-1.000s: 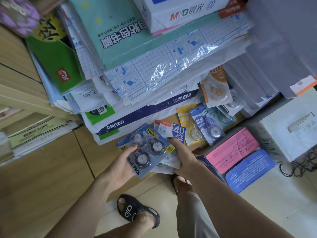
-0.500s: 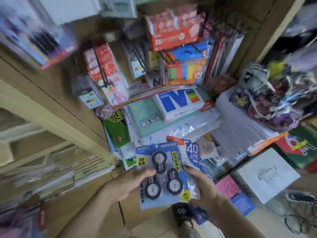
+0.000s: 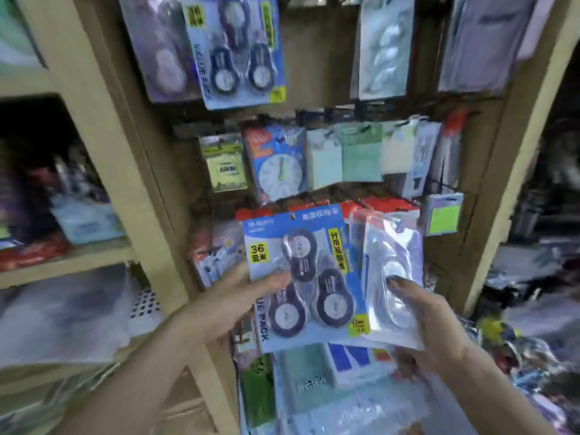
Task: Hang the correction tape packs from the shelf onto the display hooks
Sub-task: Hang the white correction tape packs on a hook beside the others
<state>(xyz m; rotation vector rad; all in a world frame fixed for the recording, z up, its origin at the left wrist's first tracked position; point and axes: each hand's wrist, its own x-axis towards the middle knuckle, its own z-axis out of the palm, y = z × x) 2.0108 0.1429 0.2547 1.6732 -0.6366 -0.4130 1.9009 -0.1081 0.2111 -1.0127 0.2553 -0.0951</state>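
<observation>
- A person's left hand (image 3: 232, 296) grips the blue three-roll correction tape pack (image 3: 301, 277) by its 9 o'clock edge, thumb on its face.
- The right hand (image 3: 430, 318) pinches the clear-fronted packs (image 3: 392, 277) fanned just behind, toward 3 o'clock.
- The blue pack stands upright, long axis running 12 to 6, its hang hole (image 3: 292, 216) uppermost.
- A matching hung pack (image 3: 238, 48) sits at 12 o'clock, well above; the left hand looks nearer that hook, so the lift is likely straight up.
</observation>
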